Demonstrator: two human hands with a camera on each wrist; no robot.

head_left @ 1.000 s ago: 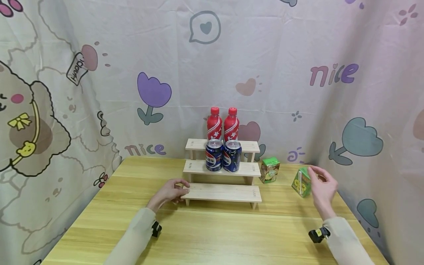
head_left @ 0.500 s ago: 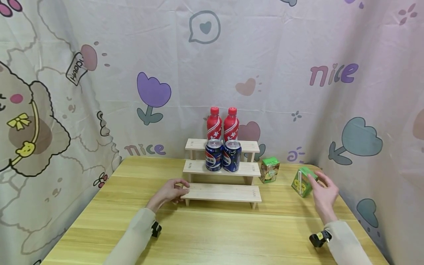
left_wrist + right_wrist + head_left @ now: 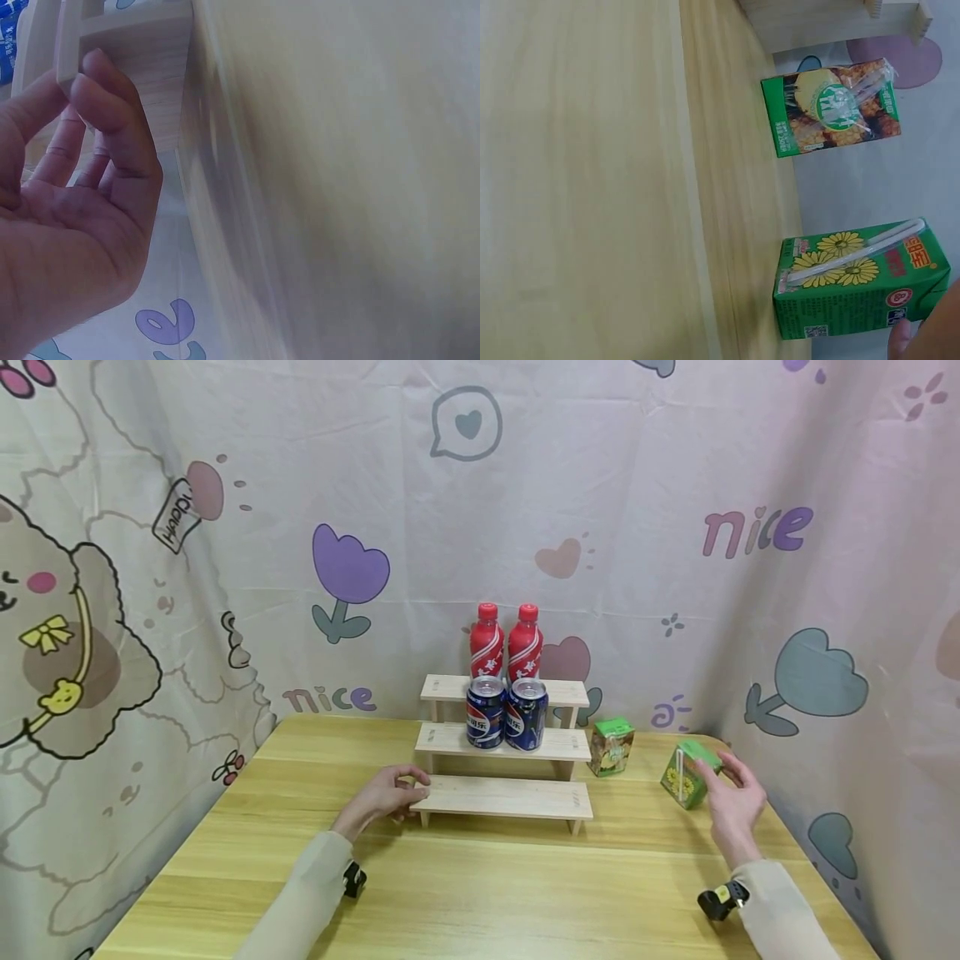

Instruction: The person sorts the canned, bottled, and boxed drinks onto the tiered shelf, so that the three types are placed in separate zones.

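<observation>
Flower-print carton (image 3: 681, 778), right of frame, is held in right hand (image 3: 737, 806); wooden stand (image 3: 502, 796) pinched by left hand (image 3: 384, 795). Likely light, crushable; best taken lightly across sides.

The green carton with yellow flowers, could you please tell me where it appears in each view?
Head: the flowered carton is right of centre, at the right hand.
Left wrist: not in it.
Right wrist: lower right, below the other carton.
Shared landmark: the wooden stand, near centre in head, top left in left wrist, top right in right wrist.
</observation>
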